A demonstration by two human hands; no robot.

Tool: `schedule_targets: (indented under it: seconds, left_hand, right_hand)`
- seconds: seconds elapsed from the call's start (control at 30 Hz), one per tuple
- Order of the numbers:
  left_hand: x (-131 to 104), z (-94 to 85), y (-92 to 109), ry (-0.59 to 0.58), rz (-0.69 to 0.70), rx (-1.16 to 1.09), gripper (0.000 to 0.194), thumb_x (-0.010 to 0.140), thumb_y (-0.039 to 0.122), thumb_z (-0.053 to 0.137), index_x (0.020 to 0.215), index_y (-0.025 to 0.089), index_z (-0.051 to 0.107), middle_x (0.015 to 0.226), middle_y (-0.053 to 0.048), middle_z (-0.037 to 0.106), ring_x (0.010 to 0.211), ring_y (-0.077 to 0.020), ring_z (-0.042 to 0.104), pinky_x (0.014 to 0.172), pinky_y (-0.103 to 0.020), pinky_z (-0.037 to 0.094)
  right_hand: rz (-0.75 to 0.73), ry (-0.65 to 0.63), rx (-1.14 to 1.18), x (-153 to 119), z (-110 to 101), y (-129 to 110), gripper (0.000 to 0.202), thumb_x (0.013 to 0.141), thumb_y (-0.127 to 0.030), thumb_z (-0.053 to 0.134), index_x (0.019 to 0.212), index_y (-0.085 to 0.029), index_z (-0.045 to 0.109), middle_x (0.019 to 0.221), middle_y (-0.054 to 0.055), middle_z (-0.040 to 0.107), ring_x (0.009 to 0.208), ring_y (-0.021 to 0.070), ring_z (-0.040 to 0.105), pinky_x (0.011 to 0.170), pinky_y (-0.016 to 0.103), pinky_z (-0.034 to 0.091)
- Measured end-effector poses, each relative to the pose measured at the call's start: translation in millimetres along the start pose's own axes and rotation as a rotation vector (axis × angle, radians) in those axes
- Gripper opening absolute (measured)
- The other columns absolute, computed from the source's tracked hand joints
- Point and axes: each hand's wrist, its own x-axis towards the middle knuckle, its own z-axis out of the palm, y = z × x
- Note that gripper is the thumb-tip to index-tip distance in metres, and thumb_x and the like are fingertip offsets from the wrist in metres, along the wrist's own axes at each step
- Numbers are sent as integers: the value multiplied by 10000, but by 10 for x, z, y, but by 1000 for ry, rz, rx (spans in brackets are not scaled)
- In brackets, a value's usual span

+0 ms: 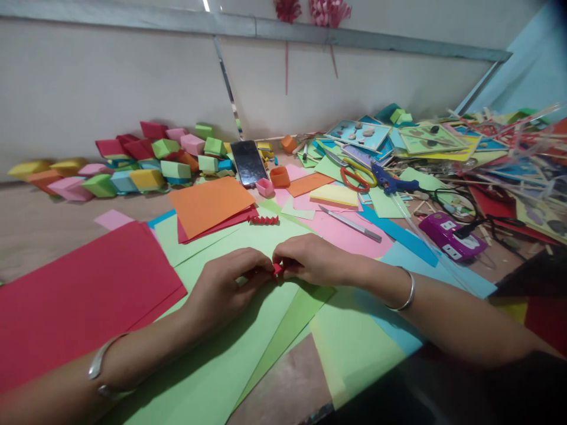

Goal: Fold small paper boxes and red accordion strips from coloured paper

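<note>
A small piece of folded red paper (277, 270) is pinched between the fingertips of my left hand (230, 277) and my right hand (310, 260). Both hands are closed, their fingers nearly meeting over light green paper sheets (208, 348). Most of the red piece is covered by my fingers. Just beyond the hands lies a zigzag-folded red paper strip (264, 220). Orange sheets (212, 203) on top of red ones sit behind my left hand. A craft knife (349, 223) rests on pink paper past my right hand.
Large red sheets (84, 301) lie at left. Folded paper boxes (146, 179) and a phone (249, 162) line the back. Orange-handled scissors (354, 179), a blue glue gun (390, 180), a purple power socket (452, 236) with cables and piled crafts occupy the right side.
</note>
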Motion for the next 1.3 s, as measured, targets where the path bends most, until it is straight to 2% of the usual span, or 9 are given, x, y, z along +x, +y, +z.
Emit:
schedule_targets:
  seconds: [0.17, 0.43, 0.57, 0.7, 0.83, 0.93, 1.07, 1.17, 1.3]
  left_hand:
    - [-7, -3, -22, -14, 25, -18, 67, 786, 281, 690, 748, 226, 685, 705, -32, 710, 617, -165, 625, 558, -265, 498]
    - [7, 17, -103, -26, 191, 11, 62, 836, 215, 662, 843, 190, 718, 793, -42, 733, 661, -139, 671, 563, -226, 533]
    - [-5, 13, -92, -23, 203, 19, 46, 837, 204, 666, 852, 188, 706, 784, -28, 733, 658, -129, 672, 563, -212, 539]
    - [-26, 9, -83, -2, 205, 43, 37, 832, 191, 671, 846, 187, 705, 802, -31, 732, 670, -128, 674, 561, -208, 540]
    - [-26, 8, -90, 23, 194, 20, 37, 822, 206, 683, 838, 200, 715, 814, -32, 737, 681, -136, 684, 565, -214, 547]
    - [-17, 0, -89, 44, 178, 9, 30, 812, 218, 697, 821, 204, 721, 809, -35, 741, 692, -146, 692, 574, -222, 558]
    - [-11, -18, -76, 82, 153, 5, 19, 795, 215, 705, 797, 201, 718, 768, -28, 740, 666, -140, 687, 563, -215, 560]
    - [-15, -25, -68, 111, 131, -5, 20, 787, 216, 705, 799, 206, 718, 770, -25, 743, 672, -143, 684, 555, -214, 560]
    - [-13, -25, -66, 124, 103, -39, 26, 786, 227, 700, 802, 218, 718, 777, -23, 738, 692, -151, 681, 568, -231, 563]
  right_hand:
    - [4, -21, -36, 5, 4, -7, 113, 825, -83, 670, 843, -167, 597, 815, 10, 638, 745, 130, 509, 627, 225, 311]
    - [2, -56, -44, 24, 0, -4, 79, 843, -104, 658, 896, -148, 620, 815, 17, 618, 746, 132, 489, 629, 228, 304]
    - [-30, -70, -59, 29, 1, 10, 34, 869, -128, 638, 893, -145, 655, 827, 36, 626, 779, 147, 516, 647, 234, 329]
    - [-22, -78, -73, 16, -2, -17, 72, 878, -146, 624, 940, -132, 656, 874, 60, 651, 823, 166, 547, 662, 245, 349]
    - [31, -38, -60, -22, 12, -99, 194, 881, -193, 589, 1063, -124, 593, 907, 66, 664, 787, 172, 552, 614, 254, 333]
    - [49, -6, -132, -44, 37, -154, 127, 894, -184, 522, 994, -136, 582, 880, 69, 650, 756, 175, 530, 591, 265, 314]
    - [7, 55, -179, -41, 80, -152, 101, 886, -157, 511, 928, -137, 601, 894, 83, 625, 792, 185, 523, 638, 280, 358]
    - [-24, 139, -91, -28, 105, -107, 111, 846, -105, 542, 921, -126, 621, 904, 84, 624, 831, 178, 537, 704, 276, 401]
    - [34, 188, 157, -21, 102, -74, 147, 803, -56, 564, 897, -148, 629, 817, 13, 636, 720, 119, 531, 683, 234, 404]
